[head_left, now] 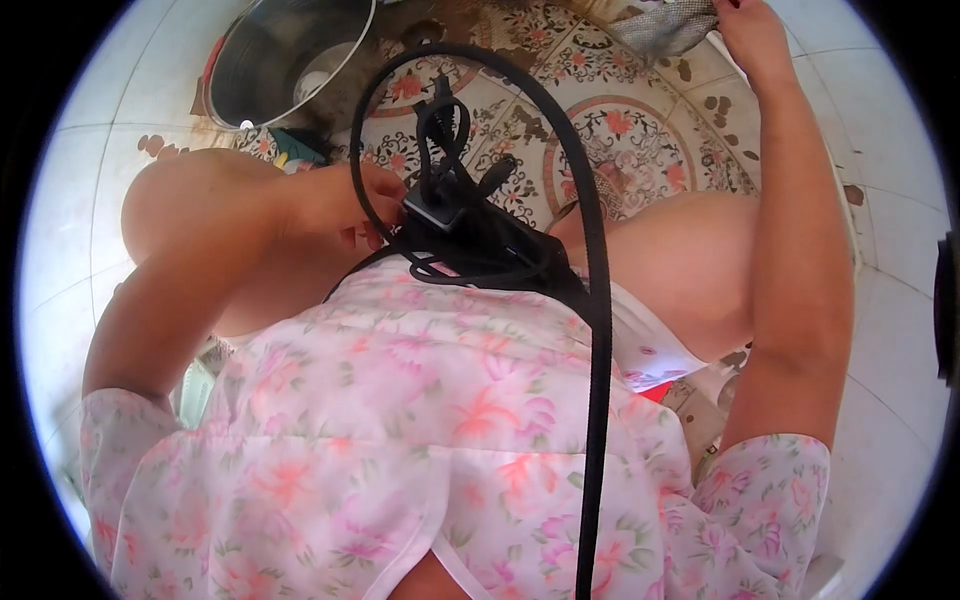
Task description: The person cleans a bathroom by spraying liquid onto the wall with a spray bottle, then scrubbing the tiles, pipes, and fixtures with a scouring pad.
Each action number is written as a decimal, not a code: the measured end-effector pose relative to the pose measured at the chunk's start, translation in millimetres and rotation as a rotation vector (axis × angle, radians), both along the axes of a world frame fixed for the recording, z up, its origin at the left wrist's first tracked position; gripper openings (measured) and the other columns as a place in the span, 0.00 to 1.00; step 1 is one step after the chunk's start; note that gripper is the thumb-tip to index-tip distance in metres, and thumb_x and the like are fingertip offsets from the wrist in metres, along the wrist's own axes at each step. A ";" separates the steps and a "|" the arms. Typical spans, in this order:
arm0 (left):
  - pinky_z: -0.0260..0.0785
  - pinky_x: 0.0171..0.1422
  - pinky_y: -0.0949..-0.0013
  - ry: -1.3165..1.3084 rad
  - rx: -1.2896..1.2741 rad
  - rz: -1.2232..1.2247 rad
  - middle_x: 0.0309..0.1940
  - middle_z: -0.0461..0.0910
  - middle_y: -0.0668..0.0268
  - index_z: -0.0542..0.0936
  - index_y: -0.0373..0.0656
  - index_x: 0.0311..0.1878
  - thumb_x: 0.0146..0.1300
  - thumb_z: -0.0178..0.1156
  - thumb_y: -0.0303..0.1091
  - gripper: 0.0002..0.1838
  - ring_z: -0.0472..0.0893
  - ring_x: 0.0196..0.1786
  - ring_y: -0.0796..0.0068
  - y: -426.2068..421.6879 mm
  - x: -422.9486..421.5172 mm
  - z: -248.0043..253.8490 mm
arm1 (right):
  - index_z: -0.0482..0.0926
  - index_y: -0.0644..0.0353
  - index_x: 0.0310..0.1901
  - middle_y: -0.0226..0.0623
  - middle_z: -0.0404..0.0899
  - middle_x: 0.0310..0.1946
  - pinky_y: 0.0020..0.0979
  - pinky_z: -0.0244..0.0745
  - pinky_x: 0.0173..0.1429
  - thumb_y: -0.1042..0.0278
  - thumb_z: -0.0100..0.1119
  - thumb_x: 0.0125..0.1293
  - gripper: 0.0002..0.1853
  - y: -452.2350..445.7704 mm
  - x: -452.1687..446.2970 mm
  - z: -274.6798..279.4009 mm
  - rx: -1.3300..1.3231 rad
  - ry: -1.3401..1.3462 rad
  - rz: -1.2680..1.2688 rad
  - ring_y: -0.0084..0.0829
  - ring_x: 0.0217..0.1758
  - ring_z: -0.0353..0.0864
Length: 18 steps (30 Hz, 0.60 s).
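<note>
At the top right, my right hand (755,40) is closed on the edge of a grey, woven-looking cloth (665,28), part of which lies outside the view. My left hand (365,200) is by my lap, beside a black device (435,210) with a coiled cable. Its fingers look bent, but the device and cable partly cover them, so its grip is hidden. A long black strap or cable (598,300) loops up from the device and runs down over my floral shirt (430,400).
A shiny metal bucket (285,60) with a red part on its side stands at the upper left. Something dark green (303,145) lies below it. The patterned tile floor (620,150) has brown stains. White tiles (75,210) border both sides.
</note>
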<state>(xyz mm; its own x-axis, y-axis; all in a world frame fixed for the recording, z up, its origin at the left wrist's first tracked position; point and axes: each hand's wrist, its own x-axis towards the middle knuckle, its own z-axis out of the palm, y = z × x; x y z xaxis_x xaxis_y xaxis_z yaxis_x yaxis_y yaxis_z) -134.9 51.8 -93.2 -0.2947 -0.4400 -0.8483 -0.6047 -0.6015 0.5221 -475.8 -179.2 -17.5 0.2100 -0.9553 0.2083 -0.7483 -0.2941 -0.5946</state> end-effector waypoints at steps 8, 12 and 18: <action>0.65 0.26 0.73 0.154 -0.572 -0.364 0.25 0.75 0.67 0.77 0.43 0.34 0.59 0.55 0.40 0.10 0.76 0.27 0.78 9.4 13.2 -7.6 | 0.82 0.60 0.38 0.35 0.82 0.30 0.27 0.72 0.41 0.78 0.49 0.62 0.10 -7.9 -10.3 -3.3 -0.045 0.019 -0.022 0.26 0.32 0.77; 0.63 0.27 0.69 0.058 -0.261 -0.026 0.23 0.67 0.67 0.70 0.39 0.27 0.49 0.58 0.21 0.06 0.73 0.26 0.70 6.0 5.3 1.0 | 0.82 0.59 0.38 0.37 0.83 0.32 0.27 0.72 0.42 0.77 0.50 0.62 0.10 -15.9 -20.0 -1.6 -0.018 -0.015 -0.040 0.27 0.34 0.78; 0.60 0.28 0.75 0.109 -0.174 0.012 0.24 0.72 0.71 0.71 0.42 0.28 0.62 0.54 0.31 0.07 0.71 0.28 0.81 -3.1 -5.7 34.0 | 0.80 0.55 0.48 0.25 0.80 0.39 0.22 0.72 0.47 0.70 0.44 0.71 0.13 -32.8 -41.3 -9.8 0.078 -0.089 0.025 0.18 0.41 0.76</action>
<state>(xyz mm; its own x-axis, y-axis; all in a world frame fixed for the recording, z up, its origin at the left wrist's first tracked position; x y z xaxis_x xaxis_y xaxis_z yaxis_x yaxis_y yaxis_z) -140.6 48.7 -59.2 -0.3742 -0.5813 -0.7225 -0.5323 -0.5033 0.6806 -517.1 -212.0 -27.2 0.2179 -0.9640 0.1523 -0.6846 -0.2622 -0.6801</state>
